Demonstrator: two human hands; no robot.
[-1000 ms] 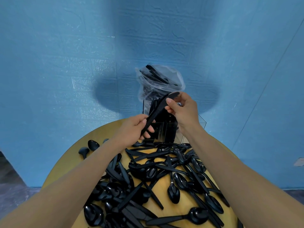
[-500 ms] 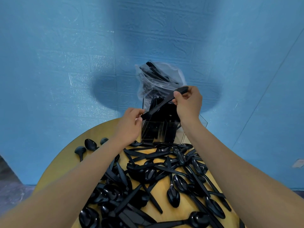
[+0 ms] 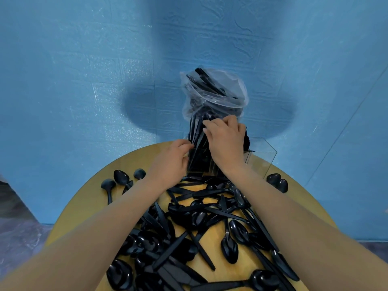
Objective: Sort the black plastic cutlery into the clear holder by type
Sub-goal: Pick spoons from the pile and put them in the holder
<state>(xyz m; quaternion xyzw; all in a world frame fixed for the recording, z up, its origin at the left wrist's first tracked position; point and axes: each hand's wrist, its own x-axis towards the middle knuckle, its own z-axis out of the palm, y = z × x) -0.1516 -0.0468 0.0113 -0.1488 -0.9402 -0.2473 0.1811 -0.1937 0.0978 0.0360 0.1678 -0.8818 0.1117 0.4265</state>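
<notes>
The clear holder (image 3: 263, 153) stands at the far edge of the table. Its left compartment is packed with upright black knives (image 3: 197, 136); the right compartment looks empty. My right hand (image 3: 225, 141) is over the left compartment, fingers curled on the tops of the knives. My left hand (image 3: 171, 162) grips the holder's left front corner, with its fingertips against the wall. Loose black spoons and knives (image 3: 210, 219) lie in a heap on the table between my forearms.
The round yellow table (image 3: 88, 202) stands against a blue wall. A clear plastic bag (image 3: 216, 95) with more black cutlery rises just behind the holder. Three spoons (image 3: 121, 177) lie apart at the left, and two spoons (image 3: 277, 181) sit right of the holder.
The bundle of knives that both hands held slanted above the holder now stands inside its left compartment. My right hand dropped onto their tops and my left hand moved to the holder's side.
</notes>
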